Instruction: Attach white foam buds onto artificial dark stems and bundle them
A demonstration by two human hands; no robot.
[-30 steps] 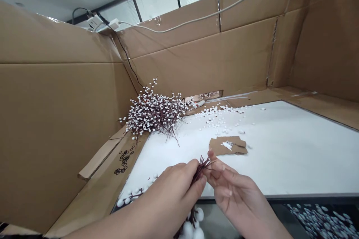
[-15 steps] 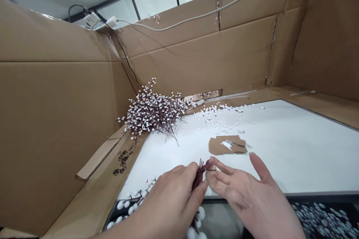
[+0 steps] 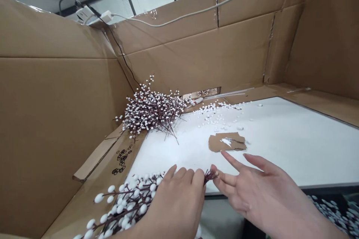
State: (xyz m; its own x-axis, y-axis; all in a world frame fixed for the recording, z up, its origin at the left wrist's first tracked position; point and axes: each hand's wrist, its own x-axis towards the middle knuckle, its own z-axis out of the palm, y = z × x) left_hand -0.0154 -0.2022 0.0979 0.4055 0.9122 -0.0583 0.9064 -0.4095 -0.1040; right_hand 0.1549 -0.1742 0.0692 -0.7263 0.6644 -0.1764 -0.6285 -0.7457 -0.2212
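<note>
My left hand (image 3: 179, 199) is closed around a bundle of white-berry branches (image 3: 131, 203), gripping the brown stems. The berry heads spread out to the left, below the hand. The stem ends (image 3: 210, 176) poke out on its right side. There my right hand (image 3: 252, 186) meets them with its lower fingertips, while its index finger and thumb stay stretched out and apart. No band shows clearly at the stems now. Past the right fingers, a torn cardboard piece (image 3: 214, 143) with a white smear lies on the white board (image 3: 280, 142).
A heap of berry branches (image 3: 151, 110) lies at the board's far left corner. Small black rings (image 3: 122, 160) are on the cardboard ledge at left. Loose white berries (image 3: 218, 107) and a white-handled tool (image 3: 196, 101) lie at the back. Cardboard walls (image 3: 190, 56) enclose the space.
The bundle has swung so its berry heads now point left and its stem ends right. A dark band stretched at my right fingertips before is not clearly visible. My right index finger has straightened.
</note>
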